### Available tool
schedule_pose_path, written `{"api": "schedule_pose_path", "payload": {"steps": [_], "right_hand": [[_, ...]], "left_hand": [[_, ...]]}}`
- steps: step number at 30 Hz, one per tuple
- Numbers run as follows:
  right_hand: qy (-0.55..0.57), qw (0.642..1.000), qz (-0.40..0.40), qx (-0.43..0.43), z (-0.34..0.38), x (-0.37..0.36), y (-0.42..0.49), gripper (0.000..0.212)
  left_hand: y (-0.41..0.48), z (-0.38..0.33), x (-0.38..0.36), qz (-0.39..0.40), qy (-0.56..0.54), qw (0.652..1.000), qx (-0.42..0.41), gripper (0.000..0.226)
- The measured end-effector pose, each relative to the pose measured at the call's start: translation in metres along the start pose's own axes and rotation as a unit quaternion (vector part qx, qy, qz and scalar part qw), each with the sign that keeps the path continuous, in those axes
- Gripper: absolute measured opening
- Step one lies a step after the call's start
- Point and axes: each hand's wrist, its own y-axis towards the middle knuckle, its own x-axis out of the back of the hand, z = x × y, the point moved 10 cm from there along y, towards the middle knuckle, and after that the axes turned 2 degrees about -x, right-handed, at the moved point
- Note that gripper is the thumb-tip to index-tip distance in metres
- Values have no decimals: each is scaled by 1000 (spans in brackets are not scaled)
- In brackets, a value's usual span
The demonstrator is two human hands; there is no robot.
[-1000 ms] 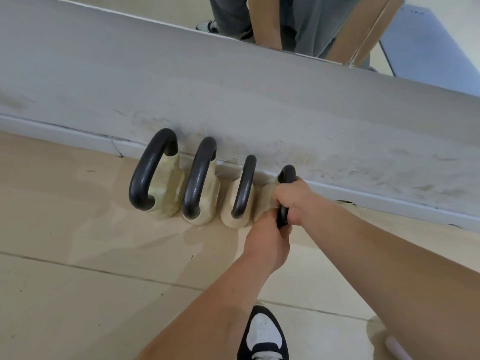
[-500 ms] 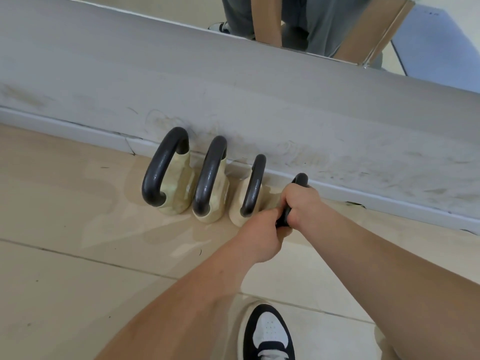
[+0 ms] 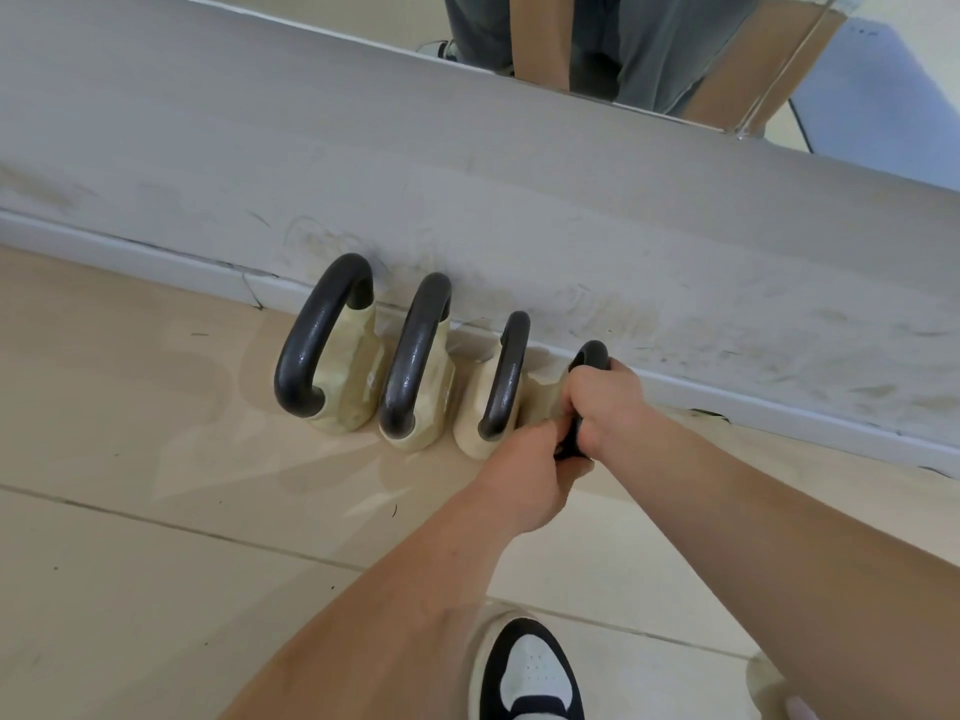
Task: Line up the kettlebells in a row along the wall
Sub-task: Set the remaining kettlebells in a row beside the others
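While three kettlebells (image 3: 415, 366) stand side by side on the floor (image 3: 156, 563) against the wall (image 3: 519, 200), handles arching near to far, the fourth kettlebell (image 3: 589, 356) sits at the row's right end. Left hand (image 3: 524, 475) and right hand (image 3: 608, 407) both wrap their fingers (image 3: 589, 423) tightly round its dark handle.

Cream kettlebells (image 3: 358, 376) with dark grey-black handles (image 3: 317, 345), scuffed off-white wall (image 3: 467, 200) and white baseboard (image 3: 130, 262), beige tile floor (image 3: 130, 511), black-and-white shoe (image 3: 527, 672).
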Motion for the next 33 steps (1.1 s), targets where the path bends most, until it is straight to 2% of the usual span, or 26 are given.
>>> {"api": "schedule_pose_path", "payload": {"steps": [4, 7, 11, 13, 17, 20, 23, 24, 28, 33], "right_hand": [[78, 995, -53, -19, -14, 14, -2, 32], [124, 989, -69, -50, -15, 21, 1, 41], [59, 997, -27, -44, -2, 9, 4, 46], [-17, 1000, -4, 3, 10, 5, 7, 43], [-143, 987, 33, 59, 28, 2, 11, 40], [-131, 990, 17, 44, 27, 5, 9, 42], [-75, 997, 4, 13, 16, 7, 9, 49], [-63, 998, 1, 6, 13, 9, 9, 48], [-57, 998, -2, 9, 11, 14, 9, 43], [-54, 998, 0, 21, 13, 15, 9, 29]], "left_hand": [[0, -3, 0, 19, 57, 998, -29, 14], [5, -10, 6, 23, 64, 997, -47, 25], [8, -8, 9, 2, 39, 999, -15, 19], [2, -10, 4, -22, 3, 1000, 13, 17], [-7, 2, 16, -104, 20, 990, 94, 25], [-22, 20, 47, -181, 45, 965, 185, 55], [-32, 27, 71, -247, 31, 945, 213, 44], [-29, 25, 73, -246, 33, 947, 203, 41], [-10, 15, 61, -154, 81, 971, 165, 33], [-10, 7, 60, -119, 174, 963, 167, 40]]}}
